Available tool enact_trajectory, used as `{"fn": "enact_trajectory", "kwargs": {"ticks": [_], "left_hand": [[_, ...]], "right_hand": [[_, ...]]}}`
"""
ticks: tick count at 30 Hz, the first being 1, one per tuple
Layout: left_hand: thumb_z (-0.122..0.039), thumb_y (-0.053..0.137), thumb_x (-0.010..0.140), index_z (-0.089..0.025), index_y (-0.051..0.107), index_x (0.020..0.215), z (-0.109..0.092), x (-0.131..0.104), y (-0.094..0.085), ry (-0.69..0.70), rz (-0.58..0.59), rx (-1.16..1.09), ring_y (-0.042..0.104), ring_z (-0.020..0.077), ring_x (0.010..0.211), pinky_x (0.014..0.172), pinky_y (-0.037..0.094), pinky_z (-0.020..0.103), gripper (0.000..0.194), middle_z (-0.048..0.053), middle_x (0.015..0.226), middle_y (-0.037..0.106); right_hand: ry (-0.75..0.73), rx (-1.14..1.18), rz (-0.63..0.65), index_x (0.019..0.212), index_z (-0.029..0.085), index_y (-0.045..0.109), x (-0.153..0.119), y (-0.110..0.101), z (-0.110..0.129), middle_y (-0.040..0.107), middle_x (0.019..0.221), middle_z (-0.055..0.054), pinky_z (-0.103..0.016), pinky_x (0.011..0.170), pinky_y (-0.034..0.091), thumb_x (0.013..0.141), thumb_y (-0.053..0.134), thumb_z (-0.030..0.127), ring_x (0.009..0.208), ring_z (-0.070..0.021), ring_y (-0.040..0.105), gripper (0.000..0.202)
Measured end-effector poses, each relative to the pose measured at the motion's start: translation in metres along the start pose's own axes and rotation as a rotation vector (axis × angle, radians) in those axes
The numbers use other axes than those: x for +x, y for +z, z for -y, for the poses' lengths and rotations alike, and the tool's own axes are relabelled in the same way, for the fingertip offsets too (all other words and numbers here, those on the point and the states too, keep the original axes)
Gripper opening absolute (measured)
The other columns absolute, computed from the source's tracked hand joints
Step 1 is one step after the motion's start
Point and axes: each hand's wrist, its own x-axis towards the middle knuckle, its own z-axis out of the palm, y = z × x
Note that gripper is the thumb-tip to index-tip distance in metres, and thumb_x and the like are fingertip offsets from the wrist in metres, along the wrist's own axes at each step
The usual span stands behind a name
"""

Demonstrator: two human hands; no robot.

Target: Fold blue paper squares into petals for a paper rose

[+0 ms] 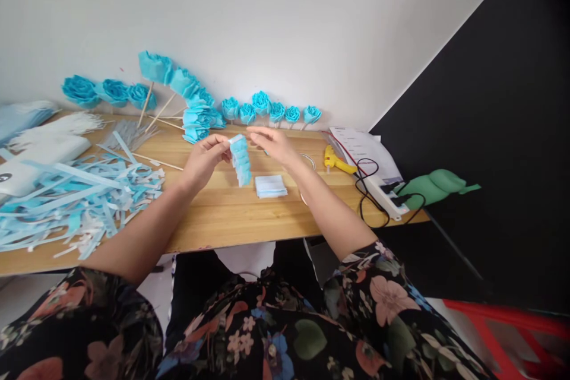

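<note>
My left hand [205,159] pinches the top end of a light-blue ruffled paper strip [241,163] between thumb and fingers. The strip hangs down over the table in several scalloped folds. Just right of its top is my right hand [276,145], fingers stretched out and apart, holding nothing that I can see. Below the hands, a small stack of pale blue-white folded sheets [271,186] lies on the wooden table [214,219]. A white ring of wire or tape [308,160] is partly hidden behind my right forearm.
Blue paper roses [262,103] line the wall, some on wooden sticks [146,104]. Shredded blue-white strips [80,196] heap at left. To the right are a yellow glue gun [336,160], a power strip [386,197] with black cords, printed paper [367,148] and a green bag-like object [431,185].
</note>
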Motion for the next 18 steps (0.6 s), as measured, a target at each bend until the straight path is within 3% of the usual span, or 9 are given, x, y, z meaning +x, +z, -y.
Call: {"fn": "enact_trajectory", "kwargs": {"ticks": [4, 11, 13, 16, 18], "left_hand": [[-0.036, 0.078, 0.071, -0.018, 0.065, 0.070, 0.003, 0.001, -0.002, -0.058, 0.030, -0.024, 0.057, 0.0132, 0.056, 0.059, 0.049, 0.027, 0.022, 0.000, 0.061, 0.063], [-0.033, 0.075, 0.074, -0.018, 0.063, 0.071, 0.009, 0.004, -0.005, -0.038, -0.033, 0.029, 0.055, 0.0117, 0.057, 0.059, 0.047, 0.025, 0.019, -0.002, 0.062, 0.059], [-0.034, 0.071, 0.079, -0.019, 0.063, 0.074, 0.010, 0.005, -0.007, 0.044, -0.144, 0.143, 0.055, 0.0117, 0.060, 0.060, 0.046, 0.025, 0.018, -0.001, 0.066, 0.061], [-0.032, 0.066, 0.084, -0.020, 0.063, 0.078, 0.006, 0.004, -0.008, 0.295, -0.338, 0.452, 0.055, 0.0129, 0.066, 0.066, 0.045, 0.027, 0.014, -0.001, 0.072, 0.061], [-0.029, 0.065, 0.085, -0.020, 0.064, 0.076, 0.002, 0.002, -0.006, 0.465, -0.323, 0.661, 0.056, 0.0153, 0.072, 0.072, 0.045, 0.031, 0.013, 0.000, 0.075, 0.062]], "right_hand": [[0.116, 0.236, 0.150, 0.097, 0.020, 0.075, -0.003, -0.003, -0.004, 0.074, 0.092, -0.002, -0.028, 0.082, 0.055, 0.082, 0.072, 0.044, 0.080, -0.0119, 0.066, 0.028], [0.094, 0.245, 0.154, 0.081, 0.017, 0.070, -0.002, 0.003, -0.009, 0.068, 0.074, 0.001, -0.024, 0.074, 0.051, 0.074, 0.076, 0.041, 0.070, -0.0095, 0.059, 0.025], [0.056, 0.215, 0.078, 0.082, 0.018, 0.070, 0.000, 0.006, -0.012, 0.069, 0.076, 0.001, -0.025, 0.074, 0.050, 0.076, 0.072, 0.041, 0.071, -0.0102, 0.060, 0.025], [-0.060, 0.081, -0.123, 0.083, 0.018, 0.071, 0.001, 0.013, -0.016, 0.071, 0.077, 0.000, -0.025, 0.073, 0.048, 0.080, 0.066, 0.040, 0.072, -0.0116, 0.062, 0.023], [-0.138, -0.030, -0.210, 0.083, 0.018, 0.072, 0.000, 0.021, -0.018, 0.072, 0.077, 0.000, -0.026, 0.073, 0.048, 0.083, 0.063, 0.037, 0.072, -0.0129, 0.064, 0.021]]}}
